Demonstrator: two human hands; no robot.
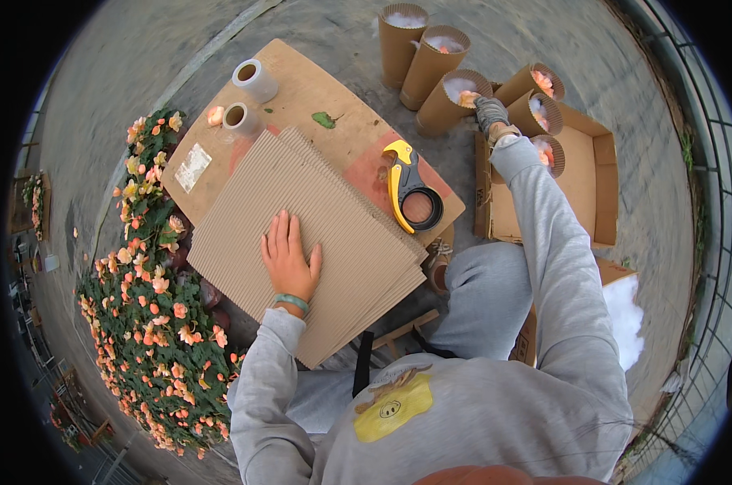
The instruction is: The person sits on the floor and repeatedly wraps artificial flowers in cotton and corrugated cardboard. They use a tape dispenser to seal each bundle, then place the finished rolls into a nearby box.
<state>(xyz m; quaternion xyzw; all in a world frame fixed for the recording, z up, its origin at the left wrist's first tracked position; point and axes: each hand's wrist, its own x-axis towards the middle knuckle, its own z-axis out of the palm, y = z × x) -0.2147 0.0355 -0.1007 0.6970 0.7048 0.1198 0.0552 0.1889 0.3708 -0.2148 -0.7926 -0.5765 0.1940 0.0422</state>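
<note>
My left hand (290,254), bare with a green bangle at the wrist, lies flat on a stack of corrugated cardboard sheets (354,242) on a low wooden table (305,79). My right hand (491,114), in a grey glove, reaches to the rim of a corrugated cardboard tube (439,112) holding white fluff and a peach flower (468,98); whether its fingers grip the rim cannot be told. Right of the sheets lies a yellow and black tape dispenser (408,188). Two rolls of clear film (255,80) stand at the table's far left, beside a loose flower head (215,115).
More filled cardboard tubes (396,51) stand on the ground ahead. Others lean in an open cardboard box (606,188) at the right, with white fluff (622,321) in another box below. Peach-flowered potted plants (160,339) crowd the left side. A wire fence (715,182) runs along the right.
</note>
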